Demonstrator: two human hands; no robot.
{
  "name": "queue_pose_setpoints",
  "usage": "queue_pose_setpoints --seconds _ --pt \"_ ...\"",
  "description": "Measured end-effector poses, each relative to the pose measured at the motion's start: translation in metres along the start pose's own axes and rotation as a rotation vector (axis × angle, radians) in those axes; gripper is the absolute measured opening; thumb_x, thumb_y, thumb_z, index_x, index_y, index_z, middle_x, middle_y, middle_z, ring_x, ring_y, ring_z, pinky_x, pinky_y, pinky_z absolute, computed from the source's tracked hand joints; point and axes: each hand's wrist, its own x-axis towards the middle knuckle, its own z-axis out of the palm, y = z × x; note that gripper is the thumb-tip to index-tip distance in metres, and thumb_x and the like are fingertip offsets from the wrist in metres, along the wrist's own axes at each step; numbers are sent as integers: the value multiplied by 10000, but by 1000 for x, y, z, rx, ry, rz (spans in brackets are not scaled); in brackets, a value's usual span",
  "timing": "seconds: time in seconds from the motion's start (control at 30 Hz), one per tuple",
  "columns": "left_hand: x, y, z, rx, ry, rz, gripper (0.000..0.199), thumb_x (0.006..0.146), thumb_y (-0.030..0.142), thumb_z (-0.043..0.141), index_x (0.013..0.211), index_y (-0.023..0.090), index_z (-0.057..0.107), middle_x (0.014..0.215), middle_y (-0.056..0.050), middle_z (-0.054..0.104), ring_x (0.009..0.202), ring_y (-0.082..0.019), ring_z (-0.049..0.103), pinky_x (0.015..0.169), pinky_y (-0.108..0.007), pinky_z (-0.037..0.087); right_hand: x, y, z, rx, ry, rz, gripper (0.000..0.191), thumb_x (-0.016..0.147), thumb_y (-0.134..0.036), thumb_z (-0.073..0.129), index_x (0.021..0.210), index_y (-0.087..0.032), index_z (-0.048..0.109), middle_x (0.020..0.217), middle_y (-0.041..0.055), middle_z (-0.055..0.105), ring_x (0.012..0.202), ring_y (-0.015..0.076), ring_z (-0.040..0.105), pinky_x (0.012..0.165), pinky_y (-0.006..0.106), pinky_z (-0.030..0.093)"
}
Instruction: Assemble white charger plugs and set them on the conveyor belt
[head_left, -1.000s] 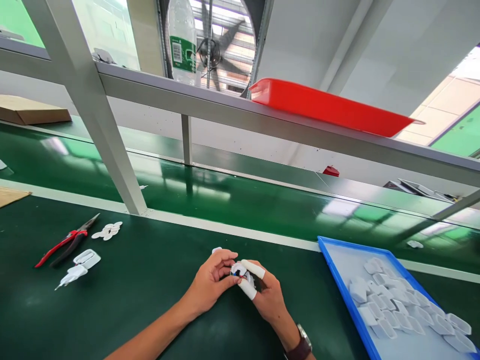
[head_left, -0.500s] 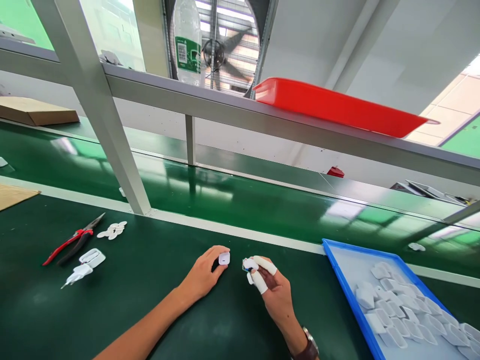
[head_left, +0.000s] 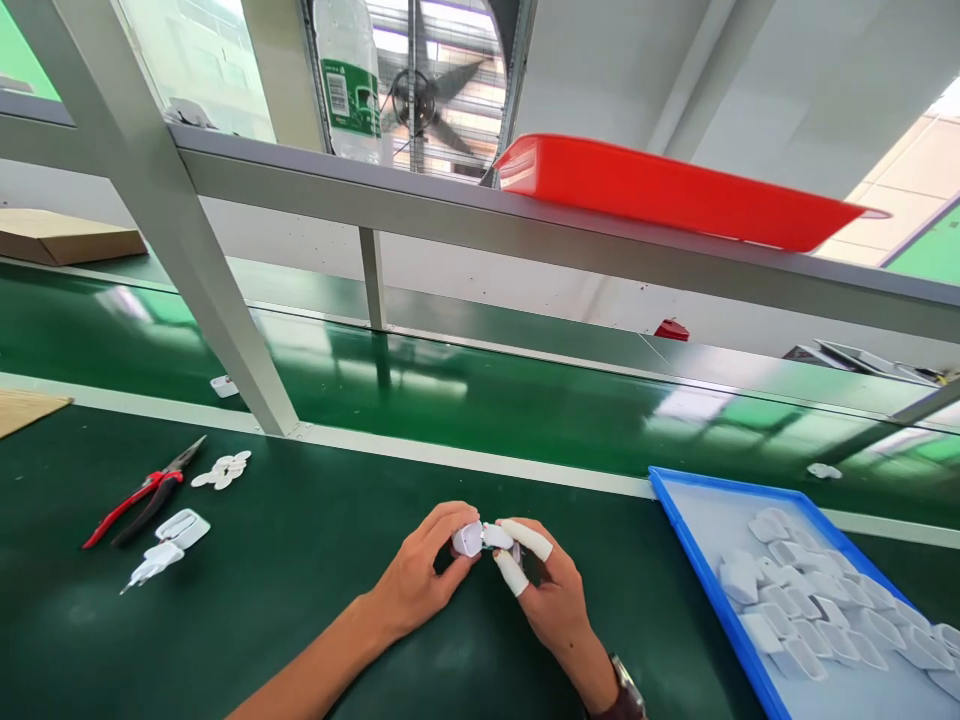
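Near the front middle of the dark green table, my left hand (head_left: 426,570) pinches a small white plastic housing (head_left: 468,540) between thumb and fingers. Close on its right, my right hand (head_left: 551,580), with white covers on thumb and forefinger, grips a small white part (head_left: 497,537). The two pieces meet or nearly meet; whether they touch is hard to tell. Fingers hide part of both. Each hand hovers at or just over the table surface (head_left: 337,520).
Red-handled pliers (head_left: 154,490), thin white pieces (head_left: 223,470) and white plastic parts (head_left: 180,530) lie left. A blue-rimmed tray (head_left: 705,580) with several white housings stands right. Behind, a grey frame (head_left: 217,290) carries a red tray (head_left: 667,190) and a bottle (head_left: 349,95).
The hands have come together, bringing the white part up to the housing. The housing has turned in my left hand. The view has shifted slightly, and a white piece shows more on the belt.
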Motion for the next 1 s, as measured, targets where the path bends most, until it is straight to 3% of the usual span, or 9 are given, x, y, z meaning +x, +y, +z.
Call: queue_pose_setpoints --seconds 0.13,0.3,0.43,1.0 --pt "-1 -2 1 44 2 21 354 987 234 618 1333 229 544 1211 -80 688 1069 -206 692 958 -342 604 2 -4 -3 -105 60 -151 427 921 -85 617 1310 -259 624 1086 72 709 894 179 705 704 274 615" --pt "1 -5 1 167 145 128 311 996 192 607 1305 197 579 1196 -99 682 1104 -215 683 993 -349 594 -3 -8 -1 -161 49 -288 529 898 -13 626 1377 -223 548 1160 110 695 1015 202 699 800 314 636" --pt "2 -2 -1 200 125 198 325 1001 138 578 1324 178 573 1196 -111 668 1114 -217 671 990 -350 597 -5 -10 1 -263 31 -404 507 906 -8 618 1374 -193 563 1180 137 691 1070 232 690 881 385 643" --pt "-1 1 -1 203 43 273 420 974 50 580 1380 151 540 1204 -140 640 1090 -235 653 948 -384 613 -8 -9 3 -433 -51 -434 564 921 -22 607 1454 -166 488 1170 146 670 1080 262 650 917 455 623"
